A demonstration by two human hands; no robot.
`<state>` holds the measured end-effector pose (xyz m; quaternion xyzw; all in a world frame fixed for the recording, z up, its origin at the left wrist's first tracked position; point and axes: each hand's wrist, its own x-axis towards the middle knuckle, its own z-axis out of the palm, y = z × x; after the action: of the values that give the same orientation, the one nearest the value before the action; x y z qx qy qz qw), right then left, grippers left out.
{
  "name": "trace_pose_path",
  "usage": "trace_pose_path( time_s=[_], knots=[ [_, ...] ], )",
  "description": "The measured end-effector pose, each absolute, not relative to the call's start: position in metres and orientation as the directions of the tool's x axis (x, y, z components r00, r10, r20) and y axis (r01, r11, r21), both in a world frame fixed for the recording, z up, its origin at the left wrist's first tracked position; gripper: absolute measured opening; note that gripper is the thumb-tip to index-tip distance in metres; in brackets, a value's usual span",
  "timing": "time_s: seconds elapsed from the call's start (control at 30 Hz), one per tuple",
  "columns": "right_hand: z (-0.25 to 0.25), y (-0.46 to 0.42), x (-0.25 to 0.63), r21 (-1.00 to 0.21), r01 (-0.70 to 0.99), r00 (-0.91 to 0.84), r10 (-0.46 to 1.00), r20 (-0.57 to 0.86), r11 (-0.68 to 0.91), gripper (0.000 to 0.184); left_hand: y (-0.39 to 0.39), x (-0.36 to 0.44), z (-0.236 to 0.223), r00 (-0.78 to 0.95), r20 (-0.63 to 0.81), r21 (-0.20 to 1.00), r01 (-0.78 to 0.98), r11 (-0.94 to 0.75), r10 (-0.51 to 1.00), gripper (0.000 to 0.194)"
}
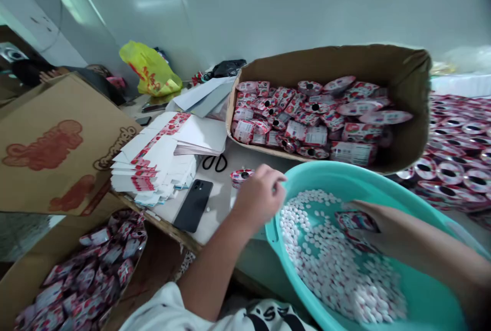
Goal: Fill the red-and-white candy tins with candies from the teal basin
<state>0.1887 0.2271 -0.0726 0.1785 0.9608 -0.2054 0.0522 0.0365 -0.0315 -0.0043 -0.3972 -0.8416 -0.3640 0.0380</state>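
My right hand [378, 226] is inside a turquoise plastic basin [326, 170], closed around a small red-and-pink printed packet [357, 221]. Below and beside it, many small white round tablets [322, 254] are spread over the basin floor. At the basin's left rim is my left hand [261, 193], its fingers curled in a pinch; what they hold, if anything, is hidden. Just behind that hand, another printed packet [241, 176] lies on the table.
An open cardboard box [412, 95] of packets stands behind the basin, with packed packets [456, 167] at right. Left are a phone [194, 205], black-handled scissors [215, 163], stacked white cards [153, 162], a yellow bag [153, 72] and a lower packet-filled carton [23, 274]. A person's hand [49, 74] shows far left.
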Motion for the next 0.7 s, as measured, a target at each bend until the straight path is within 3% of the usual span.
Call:
trace_pose_path(
  time_s=[0.1,0.17,0.47,0.7],
  knots=[
    [-0.061,0.221,0.186,-0.381,0.387,-0.913,0.289,-0.290,0.840,0.056,-0.052,0.003,-0.003,-0.766,0.384,0.604,0.631,0.487,0.516,0.022],
    [-0.052,0.219,0.184,-0.390,0.380,-0.916,0.284,-0.282,0.839,0.057,-0.065,-0.015,-0.007,-0.784,0.374,0.590,0.613,0.526,0.495,0.020],
    [-0.036,0.212,0.182,-0.351,0.401,-0.901,0.295,-0.318,0.846,0.057,-0.073,-0.043,-0.036,-0.732,0.316,0.558,0.658,0.506,0.603,0.019],
    [-0.026,0.210,0.182,-0.325,0.432,-0.886,0.329,-0.326,0.841,0.055,-0.071,-0.041,-0.045,-0.707,0.362,0.535,0.691,0.486,0.607,0.019]
  ],
)
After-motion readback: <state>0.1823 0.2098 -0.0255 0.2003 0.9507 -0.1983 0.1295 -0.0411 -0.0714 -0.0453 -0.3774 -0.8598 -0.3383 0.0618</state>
